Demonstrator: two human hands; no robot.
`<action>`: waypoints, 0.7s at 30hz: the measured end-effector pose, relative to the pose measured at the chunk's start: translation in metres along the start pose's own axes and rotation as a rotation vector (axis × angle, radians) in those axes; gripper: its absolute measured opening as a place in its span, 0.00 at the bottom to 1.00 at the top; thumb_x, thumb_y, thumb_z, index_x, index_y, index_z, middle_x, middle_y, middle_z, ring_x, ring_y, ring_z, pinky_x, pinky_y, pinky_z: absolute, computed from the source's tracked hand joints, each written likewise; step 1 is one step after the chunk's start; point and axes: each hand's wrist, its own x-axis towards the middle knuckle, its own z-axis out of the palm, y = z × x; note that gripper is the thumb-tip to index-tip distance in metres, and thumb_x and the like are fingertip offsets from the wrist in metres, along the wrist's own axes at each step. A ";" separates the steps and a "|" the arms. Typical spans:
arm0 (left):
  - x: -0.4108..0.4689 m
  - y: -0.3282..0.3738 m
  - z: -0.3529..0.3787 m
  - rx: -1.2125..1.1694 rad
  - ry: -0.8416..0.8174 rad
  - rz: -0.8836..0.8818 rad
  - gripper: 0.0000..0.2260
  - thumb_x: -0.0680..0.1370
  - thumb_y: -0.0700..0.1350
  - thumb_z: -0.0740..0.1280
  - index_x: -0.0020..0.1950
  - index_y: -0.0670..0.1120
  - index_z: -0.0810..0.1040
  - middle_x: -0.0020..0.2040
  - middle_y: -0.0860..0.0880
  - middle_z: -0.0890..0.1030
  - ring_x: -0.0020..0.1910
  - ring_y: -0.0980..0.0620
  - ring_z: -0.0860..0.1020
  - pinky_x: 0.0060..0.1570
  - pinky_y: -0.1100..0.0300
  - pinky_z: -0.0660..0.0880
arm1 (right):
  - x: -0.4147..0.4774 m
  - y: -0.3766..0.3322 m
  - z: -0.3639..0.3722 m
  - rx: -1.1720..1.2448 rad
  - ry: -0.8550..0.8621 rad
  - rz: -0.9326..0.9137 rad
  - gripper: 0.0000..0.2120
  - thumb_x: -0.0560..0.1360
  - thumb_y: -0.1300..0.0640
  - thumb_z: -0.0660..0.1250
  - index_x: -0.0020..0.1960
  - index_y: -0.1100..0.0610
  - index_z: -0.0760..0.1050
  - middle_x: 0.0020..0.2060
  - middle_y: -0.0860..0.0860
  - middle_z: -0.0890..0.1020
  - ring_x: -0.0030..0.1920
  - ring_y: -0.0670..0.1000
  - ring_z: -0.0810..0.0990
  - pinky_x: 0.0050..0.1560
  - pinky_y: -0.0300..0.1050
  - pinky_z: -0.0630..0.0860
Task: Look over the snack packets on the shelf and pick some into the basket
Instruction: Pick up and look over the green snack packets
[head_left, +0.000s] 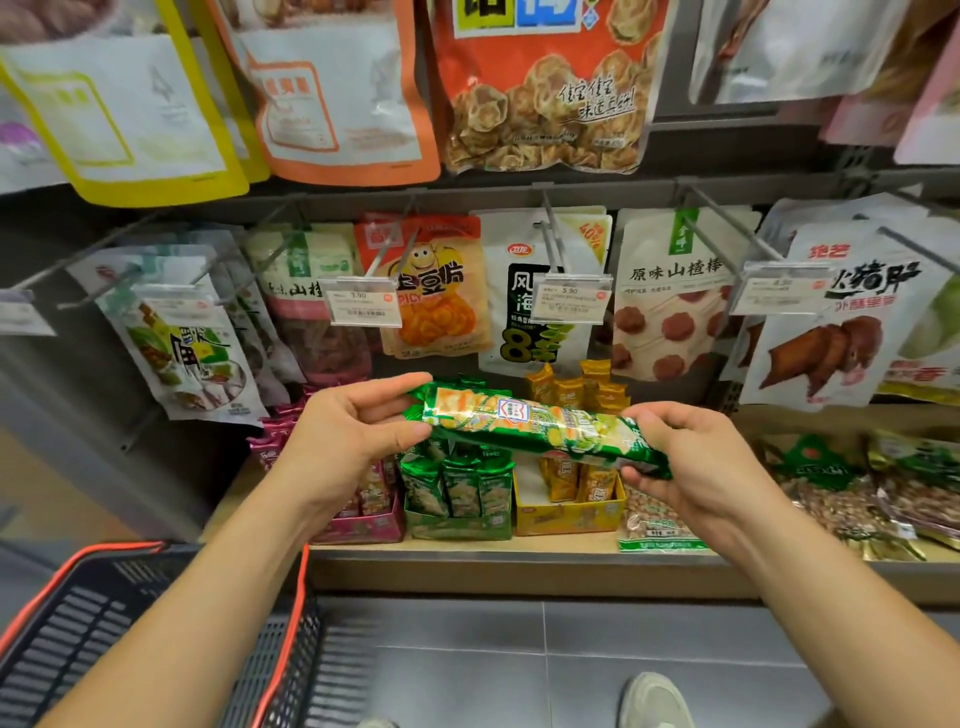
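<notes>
A long green snack packet lies crosswise in front of the shelf, held at both ends. My left hand pinches its left end between thumb and fingers. My right hand grips its right end. Below it on the wooden shelf stand a green display box, a yellow box and a pink box, each with similar packets upright inside. A black basket with an orange rim hangs at the lower left, under my left forearm.
Snack pouches hang on metal pegs above, with price tags in front. Peanut bags and mixed-nut bags lie on the shelf at right. Grey floor tiles and my shoe are below.
</notes>
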 end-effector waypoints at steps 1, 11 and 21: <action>0.000 0.000 -0.001 -0.051 0.002 -0.029 0.21 0.62 0.37 0.74 0.54 0.50 0.85 0.54 0.44 0.84 0.57 0.51 0.81 0.48 0.63 0.79 | 0.000 0.000 0.000 0.010 0.009 -0.008 0.11 0.82 0.61 0.60 0.46 0.60 0.79 0.46 0.60 0.80 0.39 0.54 0.80 0.34 0.43 0.77; 0.001 -0.003 0.010 -0.147 0.123 -0.116 0.07 0.67 0.46 0.72 0.41 0.44 0.86 0.34 0.52 0.82 0.32 0.57 0.79 0.34 0.66 0.77 | -0.007 0.002 0.008 0.165 -0.030 -0.079 0.12 0.81 0.64 0.57 0.43 0.59 0.76 0.45 0.57 0.80 0.47 0.53 0.79 0.39 0.46 0.79; 0.007 -0.009 0.004 -0.066 0.288 0.002 0.10 0.79 0.36 0.64 0.42 0.43 0.81 0.35 0.47 0.78 0.27 0.57 0.73 0.26 0.68 0.71 | -0.002 0.012 0.005 -0.004 -0.271 -0.169 0.19 0.61 0.51 0.77 0.52 0.49 0.82 0.52 0.52 0.83 0.48 0.53 0.85 0.43 0.44 0.81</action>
